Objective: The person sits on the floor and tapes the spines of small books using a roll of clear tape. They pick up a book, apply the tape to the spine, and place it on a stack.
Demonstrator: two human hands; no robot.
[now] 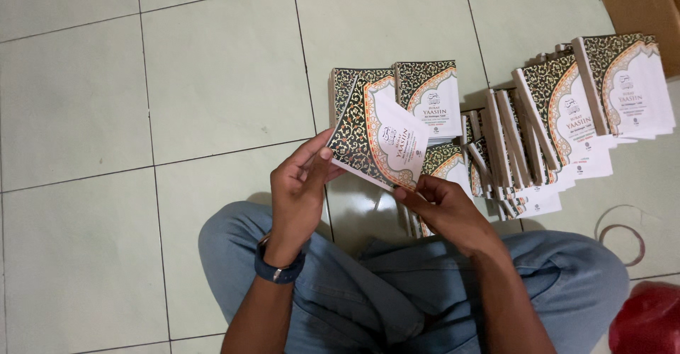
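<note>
A small booklet (pixel 379 141) with a white and dark ornamental cover is held up over the tiled floor, tilted. My left hand (pixel 297 187) grips its left edge with the fingers, and my right hand (pixel 443 205) pinches its lower right corner. Just behind it stand two stacks of the same booklets (pixel 428 95). More booklets lie fanned and leaning in rows (pixel 559 120) to the right. I sit cross-legged in blue jeans, a dark watch on my left wrist.
A pale tiled floor (pixel 177 99) spreads to the left and front. A brown cardboard piece (pixel 641 0) sits at the top right. A rubber band loop (pixel 623 233) lies right of my knee, and a red bag (pixel 648 318) fills the bottom right corner.
</note>
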